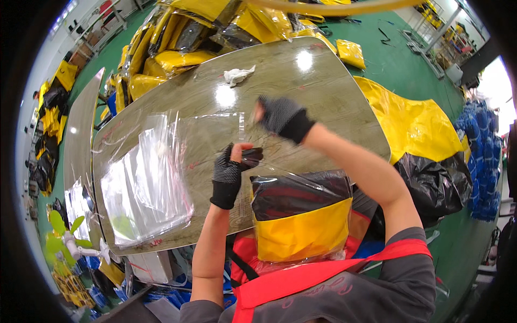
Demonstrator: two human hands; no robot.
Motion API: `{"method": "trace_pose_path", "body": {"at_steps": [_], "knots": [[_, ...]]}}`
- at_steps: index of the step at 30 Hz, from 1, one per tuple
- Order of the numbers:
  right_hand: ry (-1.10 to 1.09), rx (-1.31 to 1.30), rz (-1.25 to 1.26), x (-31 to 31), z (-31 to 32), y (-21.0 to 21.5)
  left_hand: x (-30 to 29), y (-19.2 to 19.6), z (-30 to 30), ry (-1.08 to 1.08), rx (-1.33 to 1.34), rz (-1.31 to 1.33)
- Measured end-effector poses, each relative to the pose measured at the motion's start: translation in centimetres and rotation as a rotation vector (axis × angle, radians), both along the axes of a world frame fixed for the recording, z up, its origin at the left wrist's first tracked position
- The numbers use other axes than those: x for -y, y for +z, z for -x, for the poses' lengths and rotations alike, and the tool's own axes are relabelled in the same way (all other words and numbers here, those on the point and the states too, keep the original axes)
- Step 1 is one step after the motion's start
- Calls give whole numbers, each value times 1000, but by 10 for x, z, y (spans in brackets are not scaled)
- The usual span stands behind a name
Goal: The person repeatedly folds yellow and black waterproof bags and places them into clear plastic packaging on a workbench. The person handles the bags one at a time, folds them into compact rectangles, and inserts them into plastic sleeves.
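A folded black and yellow item [301,218] sits inside a clear plastic bag against my chest, at the near edge of the table [323,86]. My left hand [230,173], in a dark fingerless glove, pinches the bag's open mouth near its black top edge. My right hand [281,116], gloved the same way, is raised over the table and holds the bag's clear upper flap [215,134] stretched out flat above the tabletop.
A stack of clear plastic bags [145,183] lies on the table's left part. A crumpled white cloth [238,74] rests at the far edge. Piles of yellow and black packed items [177,43] lie beyond the table and at the right [414,129]. A small white fan [75,245] stands at the lower left.
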State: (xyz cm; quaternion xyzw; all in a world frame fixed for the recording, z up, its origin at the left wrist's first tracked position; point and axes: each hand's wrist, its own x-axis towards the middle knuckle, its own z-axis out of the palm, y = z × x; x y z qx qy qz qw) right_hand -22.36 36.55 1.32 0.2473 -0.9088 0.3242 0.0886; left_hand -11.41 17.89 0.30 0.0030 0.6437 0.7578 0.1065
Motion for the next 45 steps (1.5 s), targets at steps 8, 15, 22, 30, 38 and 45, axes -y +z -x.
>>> {"method": "trace_pose_path", "body": {"at_steps": [8, 15, 22, 30, 38, 45], "knots": [[-790, -51, 61, -293, 54, 41, 28, -8, 13, 66, -82, 344], [-186, 1018, 734, -173, -75, -7, 28, 38, 9, -130, 349, -38], [147, 731, 419, -188, -153, 7, 56, -13, -32, -326, 45, -236], [-49, 416, -467, -195, -193, 62, 48, 36, -20, -462, -442, 873], [-89, 84, -40, -162, -232, -43, -12, -69, -102, -164, -21, 33], [-701, 71, 432, -270, -172, -83, 37, 60, 46, 93, 1, 98]]}}
